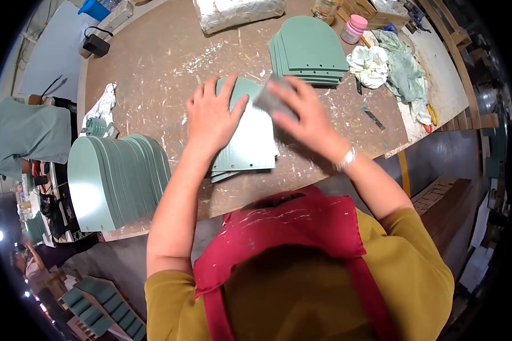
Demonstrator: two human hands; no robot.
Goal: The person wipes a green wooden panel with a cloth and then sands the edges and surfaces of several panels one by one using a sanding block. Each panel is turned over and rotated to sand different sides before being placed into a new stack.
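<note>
Pale green panels (246,146) with a rounded far end and small holes along the near edge lie in a small, slightly fanned pile before me. My left hand (211,116) rests on the left side of the top panel, fingers spread. In my right hand (308,116) is a grey sanding block (271,100), gripped between thumb and fingers at the panel's right edge. The block is slightly blurred, and how much of its face touches the panel is hidden.
A stack of similar panels (316,48) lies at the far right, and a long row of panels (116,182) stands on the left. Rags (401,65), a pink jar (354,28), yellow-handled scissors (432,115) and a wrapped bundle (239,12) lie around the worktable (148,74).
</note>
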